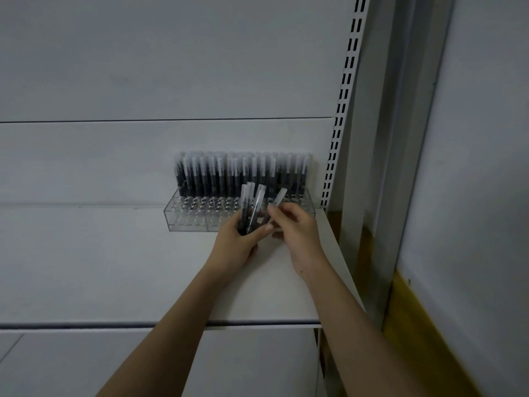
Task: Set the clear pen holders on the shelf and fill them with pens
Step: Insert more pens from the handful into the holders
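At the shelf's (114, 267) far right corner, hard against the back panel, a clear holder (194, 217) is seen with its rear rows filled by upright pens (240, 173) and its front rows of holes bare. A bundle of spare pens (247, 209) is gripped in the left hand (236, 245), caps up, while a single pen (278, 198) is pinched between thumb and fingertips of the right hand (292, 227), tilted toward 1 o'clock. Both hands are held just in front of the holder. The step in hand is judged to be the seating of that one pen; it would best be turned upright, tip down, lined over a bare hole in the nearest unfilled row and lowered straight, so that standing neighbours are not knocked. Filling from back to front is advised, since standing pens would otherwise have to be reached over. Room is tight at 3 o'clock, where the slotted upright (340, 110) and the shelf's right edge lie near the holder. Open shelf lies toward 9 o'clock, where a further holder could be set. The front edge at 6 o'clock passes under both forearms.
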`<action>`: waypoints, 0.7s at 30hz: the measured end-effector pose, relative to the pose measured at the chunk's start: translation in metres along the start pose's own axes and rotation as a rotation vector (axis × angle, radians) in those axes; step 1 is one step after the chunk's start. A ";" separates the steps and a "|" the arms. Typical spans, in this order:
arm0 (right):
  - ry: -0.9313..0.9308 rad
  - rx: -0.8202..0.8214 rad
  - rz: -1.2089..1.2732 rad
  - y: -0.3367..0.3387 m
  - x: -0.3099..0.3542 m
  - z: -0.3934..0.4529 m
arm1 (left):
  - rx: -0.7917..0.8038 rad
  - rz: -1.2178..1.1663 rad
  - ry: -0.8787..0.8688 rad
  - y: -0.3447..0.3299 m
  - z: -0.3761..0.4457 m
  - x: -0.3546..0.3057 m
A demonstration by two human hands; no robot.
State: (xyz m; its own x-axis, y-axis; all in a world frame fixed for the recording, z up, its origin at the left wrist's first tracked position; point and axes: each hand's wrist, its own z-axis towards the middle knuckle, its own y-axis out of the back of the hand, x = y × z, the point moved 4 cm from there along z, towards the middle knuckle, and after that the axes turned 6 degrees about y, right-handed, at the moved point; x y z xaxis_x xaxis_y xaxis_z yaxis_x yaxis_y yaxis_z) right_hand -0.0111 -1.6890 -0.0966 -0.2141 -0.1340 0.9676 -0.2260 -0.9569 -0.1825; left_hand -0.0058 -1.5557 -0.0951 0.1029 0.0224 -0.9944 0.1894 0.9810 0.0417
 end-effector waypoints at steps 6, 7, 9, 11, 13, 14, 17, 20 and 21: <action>0.344 -0.162 -0.141 0.017 0.071 0.040 | -0.086 -0.023 0.022 0.009 0.009 0.007; 0.399 -0.183 -0.186 0.017 0.081 0.049 | -0.081 -0.036 0.026 0.009 0.009 0.007; 0.483 -0.202 -0.299 0.014 0.092 0.064 | -0.071 -0.064 0.033 0.008 0.010 0.008; 0.524 -0.180 -0.416 0.010 0.095 0.076 | -0.066 -0.089 0.038 0.009 0.011 0.009; 0.544 -0.159 -0.495 0.007 0.093 0.082 | -0.063 -0.107 0.044 0.009 0.012 0.010; 0.550 -0.154 -0.520 0.007 0.092 0.084 | -0.063 -0.118 0.046 0.009 0.012 0.010; 0.548 -0.139 -0.547 0.006 0.085 0.087 | -0.052 -0.126 0.041 0.009 0.013 0.010; 0.523 -0.110 -0.589 0.004 0.072 0.085 | -0.042 -0.120 0.037 0.009 0.013 0.010; 0.521 -0.108 -0.598 0.004 0.070 0.085 | -0.042 -0.119 0.039 0.009 0.013 0.010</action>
State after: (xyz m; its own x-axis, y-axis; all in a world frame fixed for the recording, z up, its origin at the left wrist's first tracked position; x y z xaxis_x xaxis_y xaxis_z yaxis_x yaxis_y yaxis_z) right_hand 0.0537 -1.7239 -0.0145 -0.4378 0.5568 0.7059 -0.5278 -0.7948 0.2995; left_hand 0.0097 -1.5492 -0.1037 0.0443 -0.0880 -0.9951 0.1565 0.9844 -0.0801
